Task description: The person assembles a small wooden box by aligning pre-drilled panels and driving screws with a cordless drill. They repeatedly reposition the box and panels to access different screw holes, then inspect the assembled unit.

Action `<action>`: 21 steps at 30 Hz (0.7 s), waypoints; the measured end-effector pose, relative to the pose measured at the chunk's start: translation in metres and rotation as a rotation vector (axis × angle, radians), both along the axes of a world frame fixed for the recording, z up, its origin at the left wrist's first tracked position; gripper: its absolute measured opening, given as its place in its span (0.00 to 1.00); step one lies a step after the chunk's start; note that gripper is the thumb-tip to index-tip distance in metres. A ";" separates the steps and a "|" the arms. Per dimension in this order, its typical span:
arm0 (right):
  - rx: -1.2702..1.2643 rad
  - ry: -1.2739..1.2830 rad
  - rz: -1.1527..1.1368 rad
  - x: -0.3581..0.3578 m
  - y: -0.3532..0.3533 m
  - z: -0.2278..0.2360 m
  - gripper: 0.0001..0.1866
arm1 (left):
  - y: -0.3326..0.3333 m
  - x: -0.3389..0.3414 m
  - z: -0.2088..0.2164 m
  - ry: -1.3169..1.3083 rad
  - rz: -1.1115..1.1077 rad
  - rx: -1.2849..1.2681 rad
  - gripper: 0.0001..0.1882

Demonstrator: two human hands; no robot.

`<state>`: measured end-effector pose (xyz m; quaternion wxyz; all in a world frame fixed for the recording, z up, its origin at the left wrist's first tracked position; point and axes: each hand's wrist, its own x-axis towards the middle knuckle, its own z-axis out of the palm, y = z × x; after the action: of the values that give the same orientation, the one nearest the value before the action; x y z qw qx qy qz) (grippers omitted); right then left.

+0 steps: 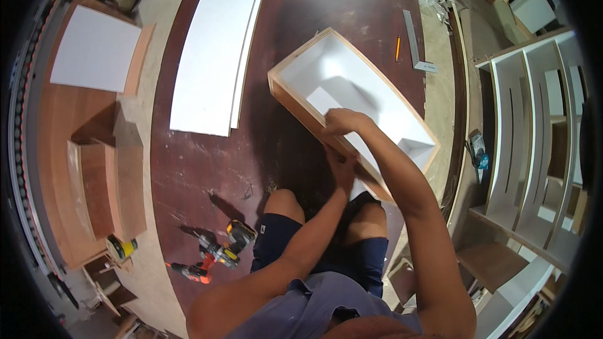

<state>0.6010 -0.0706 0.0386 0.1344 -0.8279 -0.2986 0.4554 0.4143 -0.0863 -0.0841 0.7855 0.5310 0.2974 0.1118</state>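
An open wooden box (pixel 298 110) with a white interior stands at an angle on the dark red table (pixel 286 12), close to my knees. My left hand (pixel 342 171) grips its near wall from the outside, low on the side facing me. Above it, my right hand (pixel 344 121) is closed in a fist at the near wall's top edge, knuckles up. Whatever its fingers hold, if anything, is hidden. Inside the box, a white divider (pixel 416 146) shows near the right end.
Stacked white panels (pixel 217 50) lie at the table's far left. Power drills (pixel 217 251) rest left of my legs. A pencil (pixel 397 48) and a metal square (pixel 412 41) lie at the right. White shelving (pixel 509 125) stands beyond the right edge; wooden boards (pixel 94 182) are left.
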 end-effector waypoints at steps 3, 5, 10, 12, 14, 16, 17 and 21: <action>-0.104 -0.002 0.269 -0.025 -0.029 -0.005 0.21 | -0.061 -0.048 -0.015 0.212 -0.003 -0.081 0.50; -0.103 -0.010 0.322 -0.045 -0.050 -0.008 0.20 | -0.095 -0.070 -0.025 0.269 0.001 -0.105 0.49; -0.105 -0.116 0.374 -0.082 -0.071 -0.013 0.16 | -0.129 -0.070 -0.043 0.223 -0.057 0.053 0.47; -0.071 -0.192 0.251 -0.103 -0.090 -0.038 0.13 | -0.109 -0.080 -0.029 0.225 -0.356 0.105 0.46; -0.050 -0.308 0.139 -0.127 -0.107 -0.052 0.12 | -0.009 -0.088 0.048 0.239 -1.013 0.032 0.35; -0.018 -0.403 0.061 -0.144 -0.115 -0.061 0.14 | 0.064 -0.097 0.098 0.121 -0.783 0.335 0.19; -0.010 -0.457 0.016 -0.149 -0.119 -0.063 0.15 | 0.092 -0.096 0.102 0.037 -0.633 0.566 0.18; 0.273 -0.398 -0.109 -0.150 -0.145 -0.046 0.29 | 0.181 -0.068 0.103 0.027 -0.721 1.555 0.38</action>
<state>0.4506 -0.2155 -0.0077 0.2080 -0.8903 -0.3330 0.2308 0.3464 0.0945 0.0189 0.1823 0.9821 -0.0416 0.0211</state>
